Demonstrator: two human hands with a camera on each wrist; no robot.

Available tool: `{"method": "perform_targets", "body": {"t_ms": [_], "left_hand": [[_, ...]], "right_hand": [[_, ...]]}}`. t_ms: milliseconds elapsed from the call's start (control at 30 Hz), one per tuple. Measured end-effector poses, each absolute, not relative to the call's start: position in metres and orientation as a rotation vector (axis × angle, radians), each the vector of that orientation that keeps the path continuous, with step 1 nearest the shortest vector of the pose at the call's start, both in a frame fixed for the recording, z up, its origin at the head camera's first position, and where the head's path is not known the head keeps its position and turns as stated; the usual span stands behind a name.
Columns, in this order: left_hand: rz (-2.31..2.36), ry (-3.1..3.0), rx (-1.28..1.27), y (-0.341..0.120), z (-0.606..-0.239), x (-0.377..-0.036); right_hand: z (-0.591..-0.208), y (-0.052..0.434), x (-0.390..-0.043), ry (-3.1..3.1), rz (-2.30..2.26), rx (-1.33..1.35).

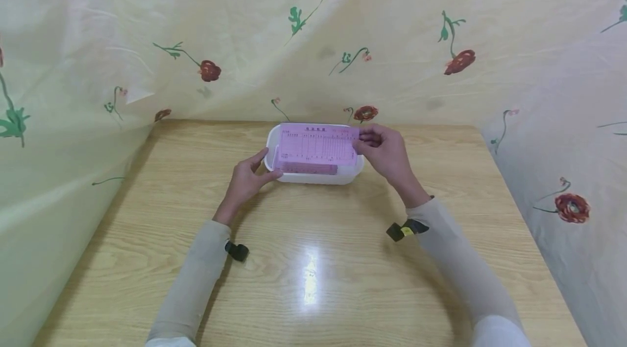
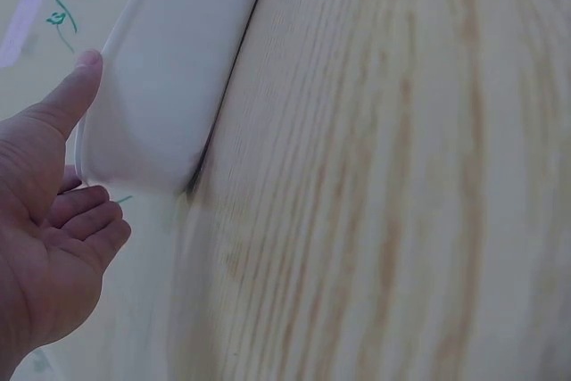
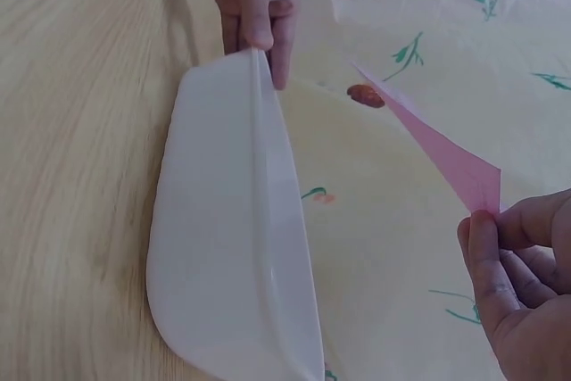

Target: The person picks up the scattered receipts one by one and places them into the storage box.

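Note:
A white plastic tub (image 1: 351,175) with rounded corners stands on the table, and its long side wall (image 3: 210,211) faces the right wrist camera. At the tub's left end, my left hand (image 1: 246,178) grips the rim, the thumb toward the front corner and the fingers around the end. My right hand (image 1: 388,152) pinches the right edge of a pink printed form sheet (image 1: 318,144) between thumb and fingers, holding it raised above the tub. More pink paper (image 1: 313,168) lies inside the tub beneath that sheet, partly hidden by it. In the right wrist view the sheet (image 3: 437,153) appears nearly edge-on.
The wood-grain table (image 1: 313,227) reaches back to a cream cloth (image 1: 245,37) printed with red flowers, which hangs behind it and along both sides. The tub stands near the table's back edge. Black wrist straps (image 1: 237,251) are on both sleeves.

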State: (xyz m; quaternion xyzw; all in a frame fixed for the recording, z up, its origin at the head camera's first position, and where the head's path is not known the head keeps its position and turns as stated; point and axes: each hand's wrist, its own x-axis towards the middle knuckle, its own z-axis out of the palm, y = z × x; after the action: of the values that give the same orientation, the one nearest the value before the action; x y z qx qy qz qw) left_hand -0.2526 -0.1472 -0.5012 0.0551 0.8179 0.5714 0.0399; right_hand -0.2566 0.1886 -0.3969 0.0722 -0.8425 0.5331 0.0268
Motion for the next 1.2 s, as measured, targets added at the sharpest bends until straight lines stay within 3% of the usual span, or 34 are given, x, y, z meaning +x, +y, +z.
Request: {"method": "perform_targets", "body": {"t_ms": [500, 1200], "left_hand": [[1.756, 2.52, 0.211, -0.148, -0.505, -0.253], [1.739, 2.516, 0.199, -0.149, -0.503, -0.253]], "right_hand": [[-0.414, 0.187, -0.3, -2.655, 1.6, 0.179], [-0.444, 0.16, -0.321, -2.811, 1.534, 0.188]]}}
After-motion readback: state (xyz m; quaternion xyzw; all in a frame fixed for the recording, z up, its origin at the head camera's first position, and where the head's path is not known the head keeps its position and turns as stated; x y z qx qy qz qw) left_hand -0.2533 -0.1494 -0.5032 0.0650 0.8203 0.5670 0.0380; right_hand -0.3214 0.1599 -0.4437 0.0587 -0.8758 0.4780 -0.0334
